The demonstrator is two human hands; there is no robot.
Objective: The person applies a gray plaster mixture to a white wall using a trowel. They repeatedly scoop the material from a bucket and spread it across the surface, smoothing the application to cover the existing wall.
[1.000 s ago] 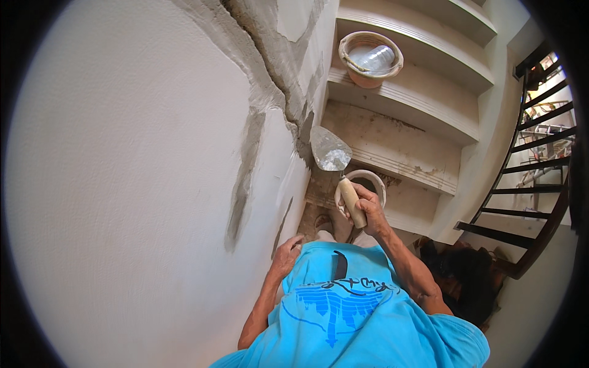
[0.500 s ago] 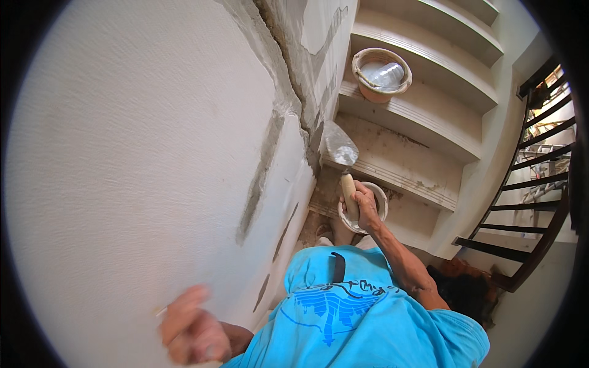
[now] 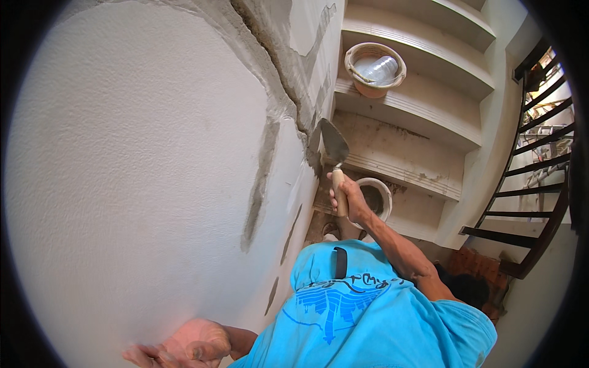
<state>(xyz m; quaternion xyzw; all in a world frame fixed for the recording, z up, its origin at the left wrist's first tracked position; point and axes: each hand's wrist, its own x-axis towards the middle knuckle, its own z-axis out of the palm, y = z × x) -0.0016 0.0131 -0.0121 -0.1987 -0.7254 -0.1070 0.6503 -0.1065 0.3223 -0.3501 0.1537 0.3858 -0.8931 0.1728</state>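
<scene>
My right hand [image 3: 351, 199] is wrapped round the wooden handle of a pointed trowel [image 3: 334, 144]. Its grey metal blade points up and away, close to the lower end of a rough crack [image 3: 285, 80] in the wall; whether it touches the wall I cannot tell. Below and beside that hand stands a bucket [image 3: 386, 202] with a pale rim and a greyish inside, partly hidden by my wrist. At the lower left, my left hand [image 3: 190, 343] is open, palm turned up and fingers stretched out, in front of the white wall [image 3: 141, 184].
A second bucket [image 3: 375, 89] stands on a stair step ahead, with a clear plastic bottle [image 3: 381, 70] inside. Pale stairs [image 3: 405, 138] rise away from me. Dark railing bars [image 3: 521, 190] line the right side. Grey patches [image 3: 261, 178] mark the wall.
The trowel has swung so its blade shows clearly, and my right hand has shifted slightly left. My left hand has lowered and opened out; a small white thing by its fingers no longer shows.
</scene>
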